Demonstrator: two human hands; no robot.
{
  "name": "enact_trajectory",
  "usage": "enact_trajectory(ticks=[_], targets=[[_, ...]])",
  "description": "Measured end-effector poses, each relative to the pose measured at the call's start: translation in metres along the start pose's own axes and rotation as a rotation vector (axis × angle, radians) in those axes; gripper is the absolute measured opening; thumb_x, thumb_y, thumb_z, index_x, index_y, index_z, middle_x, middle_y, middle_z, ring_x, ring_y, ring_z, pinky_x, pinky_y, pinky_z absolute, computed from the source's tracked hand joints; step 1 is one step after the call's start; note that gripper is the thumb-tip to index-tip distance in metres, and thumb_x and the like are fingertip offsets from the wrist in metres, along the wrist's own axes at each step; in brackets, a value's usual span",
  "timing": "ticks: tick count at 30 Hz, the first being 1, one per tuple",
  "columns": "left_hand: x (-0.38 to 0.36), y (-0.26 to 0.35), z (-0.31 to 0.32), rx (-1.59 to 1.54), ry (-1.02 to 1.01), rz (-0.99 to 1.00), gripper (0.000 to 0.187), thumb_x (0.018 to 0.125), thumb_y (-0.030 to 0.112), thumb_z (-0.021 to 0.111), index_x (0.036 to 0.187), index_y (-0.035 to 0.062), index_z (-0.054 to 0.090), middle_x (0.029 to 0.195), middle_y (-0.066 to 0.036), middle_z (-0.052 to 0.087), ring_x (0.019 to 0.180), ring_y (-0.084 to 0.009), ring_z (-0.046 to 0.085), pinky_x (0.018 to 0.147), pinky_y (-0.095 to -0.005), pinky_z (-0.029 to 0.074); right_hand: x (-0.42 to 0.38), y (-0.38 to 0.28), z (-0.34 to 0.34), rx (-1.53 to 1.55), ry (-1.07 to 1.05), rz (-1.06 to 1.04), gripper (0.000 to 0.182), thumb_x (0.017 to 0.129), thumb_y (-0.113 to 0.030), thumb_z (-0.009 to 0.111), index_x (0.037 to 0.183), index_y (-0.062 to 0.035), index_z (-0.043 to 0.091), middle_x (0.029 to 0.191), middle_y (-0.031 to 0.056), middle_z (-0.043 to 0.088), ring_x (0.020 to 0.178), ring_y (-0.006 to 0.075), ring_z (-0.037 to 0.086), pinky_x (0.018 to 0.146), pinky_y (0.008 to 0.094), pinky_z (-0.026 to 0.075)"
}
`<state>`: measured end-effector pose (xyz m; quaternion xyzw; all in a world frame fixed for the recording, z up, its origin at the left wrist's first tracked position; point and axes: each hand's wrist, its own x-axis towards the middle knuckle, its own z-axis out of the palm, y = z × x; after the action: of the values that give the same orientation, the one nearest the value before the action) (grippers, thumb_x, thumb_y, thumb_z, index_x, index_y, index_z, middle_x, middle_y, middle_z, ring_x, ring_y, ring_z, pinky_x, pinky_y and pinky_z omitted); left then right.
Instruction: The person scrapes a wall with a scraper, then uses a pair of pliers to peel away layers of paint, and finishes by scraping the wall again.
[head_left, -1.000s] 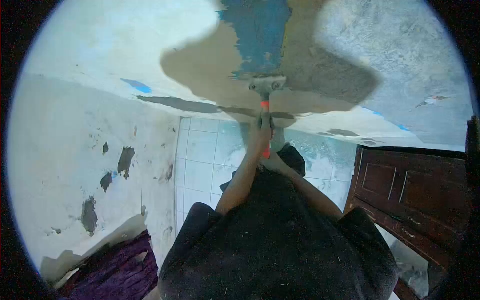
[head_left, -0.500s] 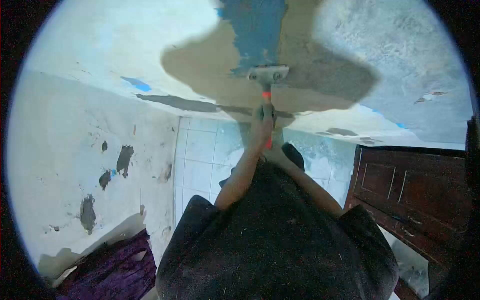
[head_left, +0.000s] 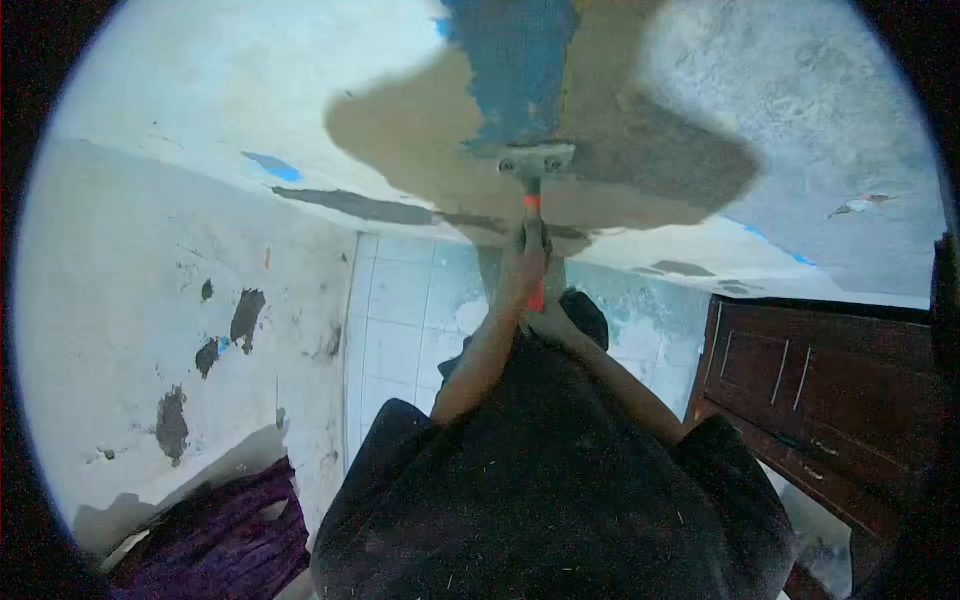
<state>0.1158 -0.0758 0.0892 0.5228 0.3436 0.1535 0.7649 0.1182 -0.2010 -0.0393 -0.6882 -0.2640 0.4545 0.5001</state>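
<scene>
A wide-bladed scraper [head_left: 533,203] with a grey head and a red-and-black handle lies with its blade against the wall [head_left: 400,130]. My left hand [head_left: 522,262] is wrapped round the middle of the handle. Lower down, my right hand [head_left: 552,322] is closed at the handle's red end, its fingers partly hidden. Just above the blade runs a strip of exposed blue paint [head_left: 515,85], with pale coating on the left and a grey mottled surface on the right. My shadow falls across this area.
On the left, another wall [head_left: 310,270] has several dark chipped patches. Purple cloth [head_left: 220,535] lies at the lower left. A dark wooden cabinet [head_left: 850,390] stands at the right. White floor tiles [head_left: 395,320] show below the wall.
The scraper has slid a little down the wall towards me, and both hands have moved down with it. Both hands keep their hold on the handle.
</scene>
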Motion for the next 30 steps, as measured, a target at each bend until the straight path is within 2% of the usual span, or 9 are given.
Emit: enact_trajectory(ticks=[6, 8, 9, 11, 19, 20, 23, 27, 30], targets=[[-0.002, 0.0, 0.0, 0.027, 0.017, -0.013, 0.046, 0.097, 0.045, 0.038, 0.076, 0.0059, 0.051, 0.059, -0.001, 0.047, 0.048, -0.0105, 0.044, 0.045, -0.0263, 0.035, -0.01, -0.016, -0.001, 0.022, -0.042, 0.049, 0.019, 0.09, -0.018, 0.056, 0.078, -0.0032, 0.057, 0.069, 0.0048, 0.058, 0.06, 0.0186, 0.057, 0.055, 0.036, 0.048], [-0.004, 0.009, 0.001, 0.008, 0.0, -0.006, 0.047, 0.097, 0.047, 0.038, 0.075, 0.0063, 0.05, 0.059, 0.0, 0.046, 0.048, -0.0101, 0.044, 0.045, -0.0259, 0.035, -0.002, 0.044, 0.002, -0.5, 0.193, -0.471, 0.026, 0.092, -0.025, 0.05, 0.101, -0.0008, 0.053, 0.09, 0.0094, 0.059, 0.082, 0.0183, 0.056, 0.074, 0.0367, 0.045], [-0.008, 0.011, 0.001, -0.014, -0.012, -0.006, 0.049, 0.096, 0.048, 0.037, 0.075, 0.0066, 0.05, 0.059, 0.0, 0.046, 0.048, -0.0098, 0.044, 0.045, -0.0255, 0.035, -0.009, 0.023, -0.001, -0.499, 0.188, -0.463, 0.026, 0.092, -0.025, 0.05, 0.101, -0.0008, 0.053, 0.09, 0.0094, 0.059, 0.082, 0.0183, 0.056, 0.074, 0.0367, 0.045], [-0.012, 0.031, 0.004, -0.014, 0.034, -0.046, 0.05, 0.096, 0.051, 0.037, 0.074, 0.0073, 0.048, 0.058, 0.001, 0.044, 0.048, -0.0091, 0.042, 0.045, -0.0258, 0.034, -0.018, -0.055, -0.009, -0.129, -0.026, 0.17, 0.026, 0.091, -0.028, 0.053, 0.095, -0.0019, 0.053, 0.082, 0.0065, 0.059, 0.072, 0.0138, 0.055, 0.061, 0.0323, 0.045], [0.002, -0.007, -0.002, 0.139, 0.062, 0.011, 0.046, 0.097, 0.046, 0.036, 0.072, 0.0093, 0.046, 0.057, 0.0, 0.043, 0.049, -0.0117, 0.041, 0.047, -0.0288, 0.031, -0.004, 0.014, 0.004, -0.026, -0.017, -0.082, 0.029, 0.079, -0.032, 0.062, 0.083, -0.0037, 0.063, 0.07, 0.0079, 0.062, 0.069, 0.0228, 0.063, 0.06, 0.0383, 0.049], [-0.003, 0.003, -0.005, 0.027, 0.034, 0.002, 0.046, 0.097, 0.046, 0.036, 0.072, 0.0091, 0.047, 0.058, 0.0, 0.043, 0.049, -0.0112, 0.042, 0.047, -0.028, 0.032, 0.011, 0.044, 0.022, 0.639, 0.136, -0.127, 0.032, 0.081, -0.036, 0.062, 0.082, -0.0036, 0.063, 0.068, 0.0053, 0.062, 0.065, 0.0212, 0.062, 0.06, 0.0364, 0.049], [-0.009, 0.035, 0.001, -0.131, -0.01, 0.012, 0.042, 0.097, 0.046, 0.037, 0.076, 0.0104, 0.046, 0.054, 0.003, 0.04, 0.042, -0.0064, 0.037, 0.039, -0.0233, 0.028, 0.009, -0.011, -0.002, -0.141, 0.109, -0.011, 0.035, 0.082, -0.037, 0.062, 0.081, -0.0021, 0.061, 0.068, 0.0045, 0.061, 0.062, 0.0189, 0.059, 0.057, 0.0357, 0.047], [0.01, 0.011, 0.003, 0.098, 0.049, 0.207, 0.042, 0.097, 0.045, 0.037, 0.074, 0.0106, 0.047, 0.053, 0.002, 0.042, 0.041, -0.0081, 0.038, 0.038, -0.0259, 0.03, 0.004, -0.02, -0.006, -0.03, 0.021, 0.025, 0.033, 0.083, -0.035, 0.062, 0.078, -0.0025, 0.059, 0.069, 0.0049, 0.061, 0.062, 0.0167, 0.058, 0.056, 0.035, 0.046], [0.001, 0.001, 0.0, 0.133, 0.015, 0.019, 0.046, 0.097, 0.048, 0.037, 0.07, 0.0115, 0.046, 0.055, 0.002, 0.044, 0.043, -0.009, 0.039, 0.04, -0.0262, 0.032, -0.002, -0.003, 0.002, -0.01, -0.008, -0.078, 0.03, 0.084, -0.034, 0.061, 0.079, -0.0043, 0.06, 0.07, 0.0047, 0.062, 0.062, 0.0171, 0.057, 0.056, 0.0337, 0.046]])
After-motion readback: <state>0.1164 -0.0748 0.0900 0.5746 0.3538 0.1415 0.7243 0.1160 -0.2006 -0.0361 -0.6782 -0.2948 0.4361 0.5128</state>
